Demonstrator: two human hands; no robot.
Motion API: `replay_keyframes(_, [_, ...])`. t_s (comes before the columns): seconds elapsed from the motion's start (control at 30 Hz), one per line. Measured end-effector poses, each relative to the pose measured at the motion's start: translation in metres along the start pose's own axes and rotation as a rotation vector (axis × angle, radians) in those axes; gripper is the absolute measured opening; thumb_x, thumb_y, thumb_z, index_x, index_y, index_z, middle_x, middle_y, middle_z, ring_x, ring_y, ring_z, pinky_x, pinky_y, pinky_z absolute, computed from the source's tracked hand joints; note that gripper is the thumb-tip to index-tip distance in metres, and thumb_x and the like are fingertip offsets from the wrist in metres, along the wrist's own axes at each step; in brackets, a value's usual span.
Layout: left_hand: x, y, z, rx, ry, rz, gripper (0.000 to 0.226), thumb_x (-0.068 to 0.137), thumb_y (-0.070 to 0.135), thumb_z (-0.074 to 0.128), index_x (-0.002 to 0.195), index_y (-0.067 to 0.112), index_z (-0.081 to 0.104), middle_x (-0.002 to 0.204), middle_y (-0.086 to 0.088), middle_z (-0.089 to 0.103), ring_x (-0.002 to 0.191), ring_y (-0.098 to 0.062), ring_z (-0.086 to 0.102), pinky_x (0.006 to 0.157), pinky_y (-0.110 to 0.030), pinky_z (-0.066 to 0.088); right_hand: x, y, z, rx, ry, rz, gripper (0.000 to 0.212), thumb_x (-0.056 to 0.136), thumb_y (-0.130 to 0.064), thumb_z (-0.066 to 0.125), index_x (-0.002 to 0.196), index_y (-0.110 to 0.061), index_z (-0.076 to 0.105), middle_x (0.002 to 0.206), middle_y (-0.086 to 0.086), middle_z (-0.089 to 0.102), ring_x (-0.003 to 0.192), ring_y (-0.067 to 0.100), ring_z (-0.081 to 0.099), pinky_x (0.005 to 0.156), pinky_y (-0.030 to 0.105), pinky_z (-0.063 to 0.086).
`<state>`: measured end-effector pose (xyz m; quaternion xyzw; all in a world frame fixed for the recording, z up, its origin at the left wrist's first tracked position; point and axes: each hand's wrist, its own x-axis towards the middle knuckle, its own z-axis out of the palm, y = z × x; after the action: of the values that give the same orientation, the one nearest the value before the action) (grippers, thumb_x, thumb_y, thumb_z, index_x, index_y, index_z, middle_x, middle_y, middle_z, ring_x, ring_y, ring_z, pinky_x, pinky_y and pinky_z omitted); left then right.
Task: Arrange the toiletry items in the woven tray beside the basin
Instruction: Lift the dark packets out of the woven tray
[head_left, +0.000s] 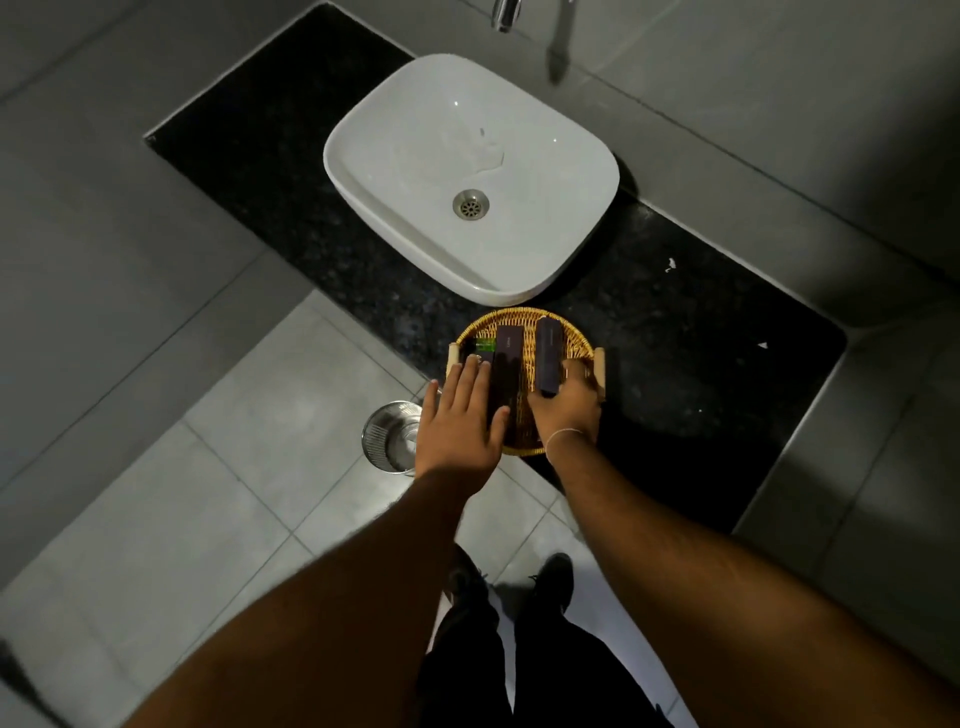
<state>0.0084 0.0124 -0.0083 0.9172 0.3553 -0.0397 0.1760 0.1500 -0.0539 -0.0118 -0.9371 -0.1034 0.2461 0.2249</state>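
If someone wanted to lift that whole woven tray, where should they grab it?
By the two pale handles, one at each side: the left handle and the right handle. They stick out past the round rim of the tray, so coming in from both sides at once would likely keep it level and the boxes from sliding.
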Motion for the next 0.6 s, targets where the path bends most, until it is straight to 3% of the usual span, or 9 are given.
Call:
replay_keyframes(0.13, [0.013,0.011,-0.019,-0.153,0.073,-0.114,0.070,0.109,0.057,0.025,0.170,0.021,0.023,0.178,-0.005,0.026,0.166,-0.023,0.019,0.136,-0.048,0.014,-0.014,0.000,-0.011,0.189,0.003,-0.010,0.059,0.089,-0.026,0.081,0.143,-0.026,0.059,0.157,0.007,0.048,0.130,0.030,0.065,0.099,0.044,0.062])
replay_keyframes(0.23, [0.032,0.024,-0.040,-0.488,0.053,-0.280,0.073,0.106,0.062,0.033,0.168,0.024,0.027,0.171,-0.010,0.041,0.158,-0.030,0.038,0.129,-0.051,0.033,-0.031,0.007,-0.020,0.224,-0.045,-0.086,0.045,0.091,-0.024,0.075,0.136,-0.026,0.067,0.136,0.005,0.068,0.125,0.026,0.068,0.102,0.037,0.058])
replay_keyframes(0.3, [0.043,0.037,-0.059,-0.769,-0.038,-0.390,0.076,0.102,0.069,0.040,0.166,0.028,0.032,0.168,-0.010,0.045,0.156,-0.031,0.041,0.127,-0.049,0.036,-0.043,0.015,-0.026,0.244,-0.100,-0.144,0.037,0.096,-0.025,0.069,0.133,-0.025,0.069,0.131,0.003,0.071,0.126,0.023,0.067,0.106,0.034,0.053])
replay_keyframes(0.37, [0.049,0.048,-0.078,-0.899,-0.031,-0.360,0.065,0.101,0.066,0.049,0.153,0.029,0.054,0.152,-0.007,0.064,0.143,-0.028,0.057,0.121,-0.043,0.044,-0.054,0.019,-0.033,0.287,-0.110,-0.171,0.030,0.099,-0.028,0.065,0.128,-0.025,0.073,0.129,0.001,0.073,0.125,0.022,0.068,0.111,0.039,0.052])
replay_keyframes(0.43, [0.050,0.054,-0.090,-0.892,0.004,-0.275,0.045,0.100,0.060,0.056,0.129,0.030,0.073,0.123,0.001,0.078,0.119,-0.020,0.071,0.109,-0.046,0.056,-0.056,0.023,-0.041,0.320,-0.105,-0.258,0.038,0.096,-0.024,0.071,0.134,-0.025,0.071,0.137,-0.001,0.070,0.129,0.019,0.065,0.114,0.039,0.051])
replay_keyframes(0.5, [0.049,0.058,-0.100,-0.870,0.021,-0.236,0.038,0.102,0.054,0.058,0.118,0.025,0.078,0.109,0.002,0.081,0.105,-0.018,0.075,0.100,-0.050,0.060,-0.059,0.023,-0.052,0.305,-0.072,-0.283,0.051,0.091,-0.017,0.079,0.140,-0.023,0.067,0.143,-0.001,0.065,0.136,0.019,0.060,0.116,0.031,0.047])
replay_keyframes(0.6, [0.049,0.060,-0.111,-0.961,0.009,-0.207,0.036,0.108,0.043,0.056,0.115,0.017,0.080,0.103,-0.004,0.081,0.104,-0.027,0.077,0.097,-0.057,0.062,-0.059,0.024,-0.068,0.284,-0.005,-0.378,0.053,0.086,-0.014,0.084,0.137,-0.020,0.071,0.151,0.001,0.060,0.145,0.021,0.053,0.114,0.026,0.045])
